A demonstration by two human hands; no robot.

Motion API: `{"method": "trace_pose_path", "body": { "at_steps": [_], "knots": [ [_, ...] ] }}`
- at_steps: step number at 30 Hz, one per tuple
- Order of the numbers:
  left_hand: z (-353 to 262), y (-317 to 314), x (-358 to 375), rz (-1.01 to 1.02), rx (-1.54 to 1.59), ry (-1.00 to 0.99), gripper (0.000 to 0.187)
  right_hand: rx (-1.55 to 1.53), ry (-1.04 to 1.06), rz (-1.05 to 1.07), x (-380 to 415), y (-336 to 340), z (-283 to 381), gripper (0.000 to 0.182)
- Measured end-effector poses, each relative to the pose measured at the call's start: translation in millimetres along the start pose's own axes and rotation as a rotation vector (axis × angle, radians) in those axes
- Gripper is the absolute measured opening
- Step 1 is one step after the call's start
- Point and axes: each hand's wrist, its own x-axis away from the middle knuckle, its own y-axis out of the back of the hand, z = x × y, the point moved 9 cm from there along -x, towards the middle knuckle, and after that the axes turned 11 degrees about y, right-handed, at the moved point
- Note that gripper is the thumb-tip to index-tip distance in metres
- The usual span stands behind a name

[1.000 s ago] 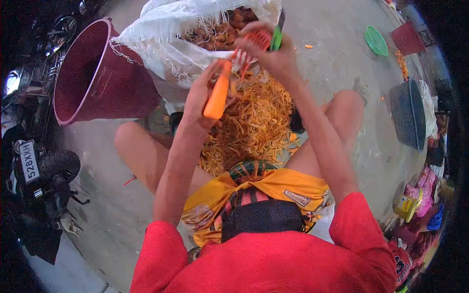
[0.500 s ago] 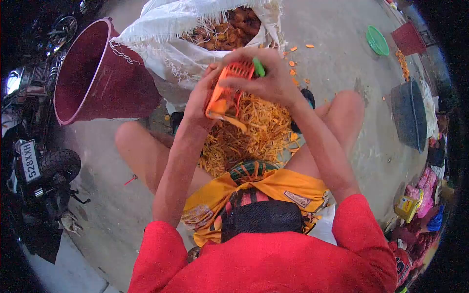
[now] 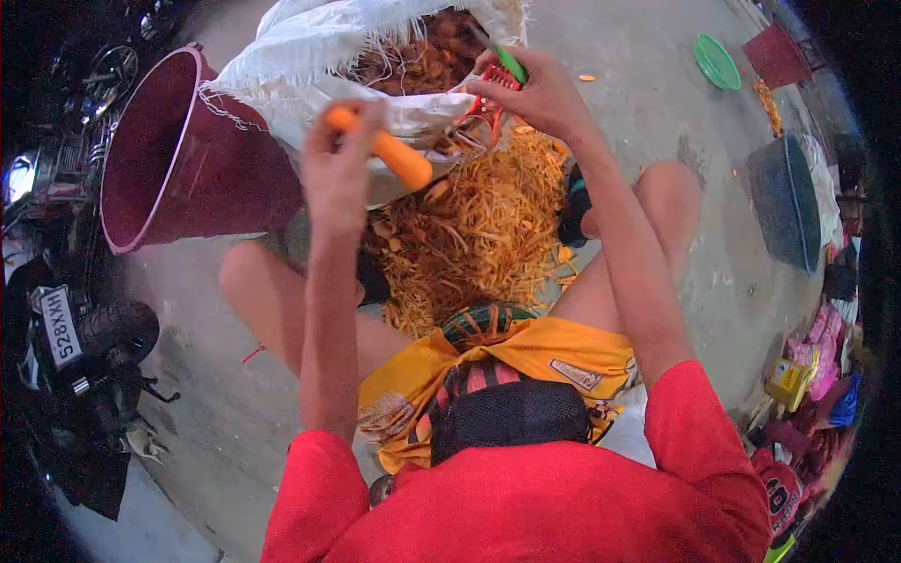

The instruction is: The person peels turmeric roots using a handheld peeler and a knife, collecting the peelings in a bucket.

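My left hand (image 3: 340,174), a little blurred, is closed around a peeled carrot (image 3: 404,161) whose thick end points down to the right. Up and to the right, my right hand (image 3: 546,98) grips a red peeler (image 3: 486,111) together with a green-handled knife (image 3: 510,64); its blade points up over the sack opening. Beneath both hands, a heap of orange carrot peelings (image 3: 479,235) lies between my legs. Just beyond it, a white woven sack (image 3: 282,61) gapes, showing unpeeled carrots (image 3: 427,61) inside.
A large maroon tub (image 3: 235,155) lies tipped at the left, near a parked motorcycle (image 3: 113,333). On the right are a green basin (image 3: 717,62), a dark tub (image 3: 786,206) and scattered carrot pieces (image 3: 768,105). Clothes and packets (image 3: 817,366) line the right edge.
My hands have moved apart: the left went left with the carrot, the right went up and right with the peeler and knife. The carrot no longer sits against the peeler.
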Motion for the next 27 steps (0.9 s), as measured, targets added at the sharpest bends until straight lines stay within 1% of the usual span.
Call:
{"method": "trace_pose_path", "body": {
  "at_steps": [1,3,4,6,7,8,11,12,14,15,17,18,20,24,26,27],
  "knots": [
    [-1.1,8.4,-4.4,0.001,0.0,-0.001,0.022,0.0,0.0,-0.001,1.1,1.2,3.9,0.029],
    [23.6,34.6,-12.7,-0.083,0.649,0.253,0.024,0.011,-0.078,0.07,7.9,-7.2,9.5,0.03],
    [32.8,39.5,-20.8,-0.088,0.649,0.245,0.024,0.008,-0.071,0.071,9.1,-10.5,14.5,0.03],
    [78.3,17.8,-34.7,0.154,1.019,0.496,0.027,0.041,0.063,0.231,13.1,-31.5,36.2,0.028],
    [83.7,13.3,-34.5,0.071,0.949,0.475,0.03,0.095,0.12,0.302,15.9,-41.9,51.2,0.029],
    [84.2,8.5,-33.9,0.072,0.947,0.47,0.03,0.096,0.124,0.299,15.6,-47.7,58.3,0.029],
    [79.1,-25.7,-14.5,0.237,1.016,0.59,0.033,0.015,0.111,0.308,17.9,-60.4,67.7,0.027],
    [75.5,-31.1,-7.5,0.242,1.016,0.596,0.033,0.019,0.105,0.306,18.7,-61.7,63.5,0.027],
    [59.2,-35.6,1.8,0.278,0.834,0.471,0.035,-0.007,0.007,0.265,17.6,-61.3,47.8,0.026],
    [57.1,-38.1,4.6,0.278,0.831,0.471,0.035,-0.009,0.007,0.263,17.0,-58.4,48.7,0.026],
    [52.9,-30.3,3.6,0.157,0.592,0.399,0.032,0.001,0.116,0.27,14.1,-51.4,59.3,0.028],
    [53.1,-30.7,2.0,0.161,0.588,0.399,0.032,0.001,0.115,0.265,14.5,-50.8,59.9,0.028],
    [43.1,-29.6,-3.0,0.18,0.428,0.233,0.028,0.014,0.111,0.271,18.5,-51.9,61.2,0.029],
    [48.8,-27.9,-4.0,0.145,0.493,0.238,0.026,0.037,0.119,0.274,17.5,-49.6,67.8,0.023],
    [42.5,-30.3,-5.7,0.186,0.501,0.141,0.027,0.032,0.157,0.248,17.2,-47.7,70.7,0.025],
    [41.3,-30.5,-5.6,0.189,0.5,0.142,0.027,0.033,0.156,0.246,17.2,-47.2,71.5,0.025]
  ]
}}
